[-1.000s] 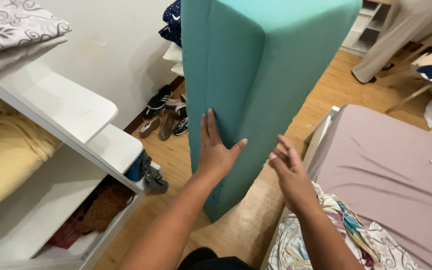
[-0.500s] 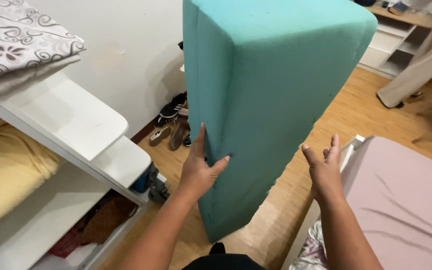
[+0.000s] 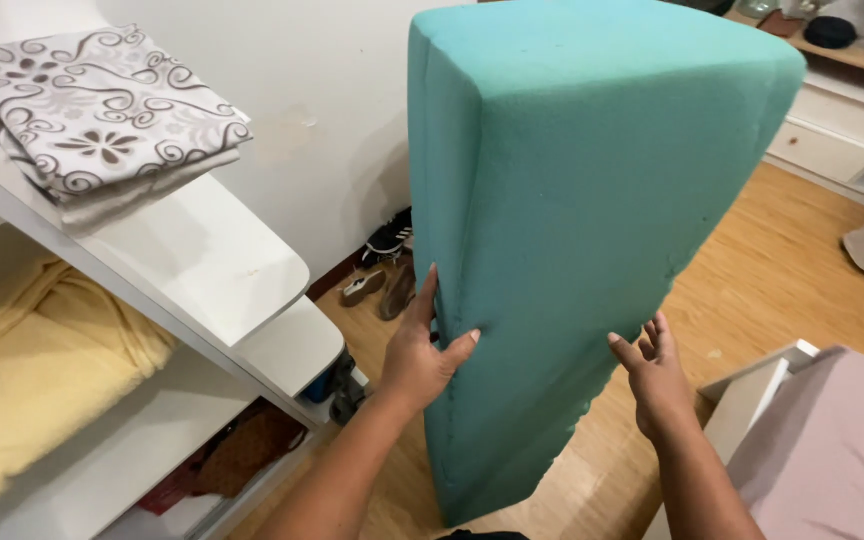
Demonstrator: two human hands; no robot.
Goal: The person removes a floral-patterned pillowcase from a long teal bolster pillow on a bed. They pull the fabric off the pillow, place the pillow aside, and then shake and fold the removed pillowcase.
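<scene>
While our left hand presses flat, fingers spread, on the upright teal foam block, our open right hand touches its other side above the wooden floor.

You are showing no packages, labels, signs or screens in this view; nothing of that kind is appearing.

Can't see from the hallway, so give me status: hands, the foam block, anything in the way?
Left hand flat on teal foam block, thumb on its front. Right hand open at its lower right edge. Block upright, tilted. White shelf unit close left, bed right.
</scene>
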